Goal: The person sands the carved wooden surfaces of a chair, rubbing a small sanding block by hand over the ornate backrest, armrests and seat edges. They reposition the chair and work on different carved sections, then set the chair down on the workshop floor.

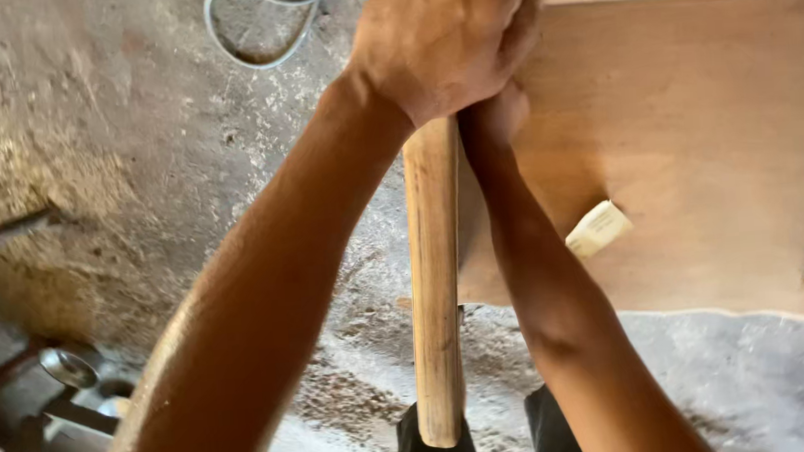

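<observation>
Hands: left hand [440, 36] stacked over right hand [498, 113], both clenched round wooden handle [435, 281] for firm two-handed grip | plywood board [701, 135] just right of handle | cable [262, 27] on floor [127, 133], left of it

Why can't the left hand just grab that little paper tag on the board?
Probably it can't right now: the left hand is wrapped around the wooden handle together with the right hand. The paper tag lies uncovered on the board, beyond the right forearm.
</observation>
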